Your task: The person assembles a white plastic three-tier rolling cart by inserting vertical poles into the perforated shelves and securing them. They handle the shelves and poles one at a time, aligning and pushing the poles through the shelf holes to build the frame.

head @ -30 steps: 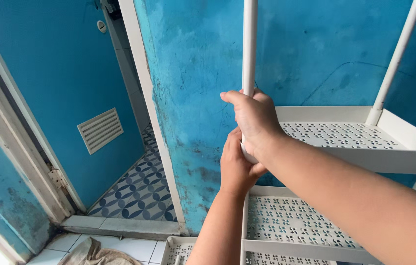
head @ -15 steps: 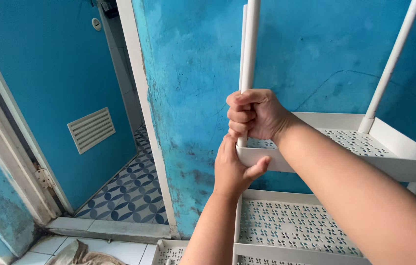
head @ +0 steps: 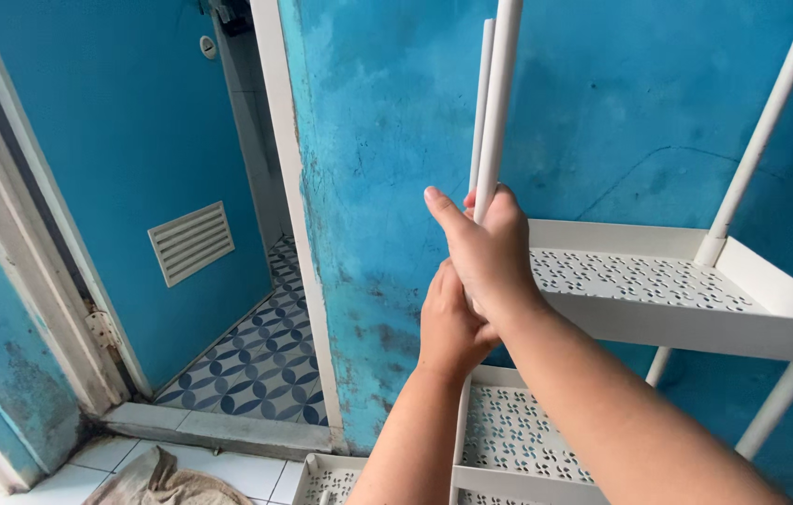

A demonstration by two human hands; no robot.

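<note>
A white plastic rack stands against a blue wall, with perforated shelves and thin white poles. My right hand (head: 485,251) is wrapped around the front left pole (head: 497,103) at the corner of the upper shelf (head: 696,318). My left hand (head: 451,323) sits just under it, pressed against the same corner from below. A second pole (head: 480,93) rises right behind the first, and another pole (head: 759,140) stands at the shelf's right side. The lower shelf (head: 518,440) shows under my arms.
An open doorway on the left leads to a room with a patterned blue tile floor (head: 261,365). The blue door (head: 116,187) has a white vent grille (head: 192,241). A crumpled cloth (head: 158,482) lies on the white floor tiles below.
My right hand has slid and re-gripped on the pole, its thumb now raised. My view has shifted down and closer to the rack.
</note>
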